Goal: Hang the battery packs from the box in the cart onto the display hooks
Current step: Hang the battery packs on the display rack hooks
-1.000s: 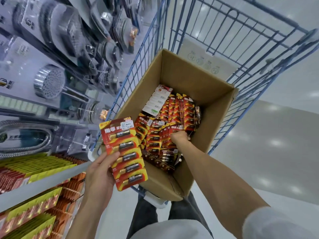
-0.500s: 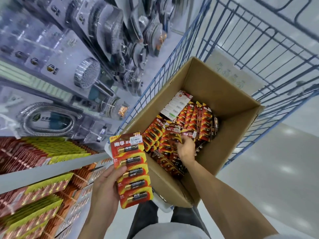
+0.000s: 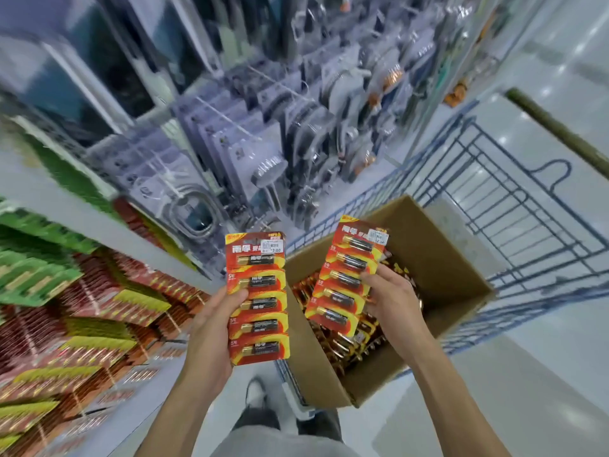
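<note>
Our left hand (image 3: 211, 328) grips one strip of battery packs (image 3: 257, 298) upright, thumb across its face. Our right hand (image 3: 392, 301), apart from it, pinches a second strip (image 3: 346, 275) just above the box (image 3: 445, 258) in the cart (image 3: 527, 209). We judge both are held top edge up so the hanging end leads toward the display (image 3: 99, 308) at our left, which is blurred. More packs (image 3: 359, 351) lie in the box.

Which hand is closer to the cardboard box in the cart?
Right. The right hand is above the open cardboard box, holding a battery pack; the left hand holds a second battery pack just outside its left wall.
</note>
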